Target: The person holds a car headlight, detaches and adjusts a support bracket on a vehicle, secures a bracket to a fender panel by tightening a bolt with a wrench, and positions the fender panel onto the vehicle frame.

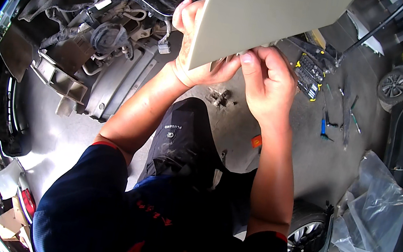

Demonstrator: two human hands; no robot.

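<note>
A smooth, pale beige panel (268, 13) with a straight left edge and a slanting lower edge is held up in front of me. My left hand (190, 25) grips it from behind, its fingertips showing past the left edge; the panel hides most of that hand. At the lower edge, the thumb and fingers of my right hand (273, 79) are pinched together against the panel, touching or nearly touching the left hand's fingers. Any small part between those fingertips is too hidden to make out.
Removed car parts, hoses and a wiring plug (164, 46) crowd the left. On the floor to the right lie a tool set in a black-and-yellow case (309, 77) and a blue-handled tool (323, 128). Clear plastic sheeting (373, 214) hangs by a dark car body; a wheel (305, 240) is nearby.
</note>
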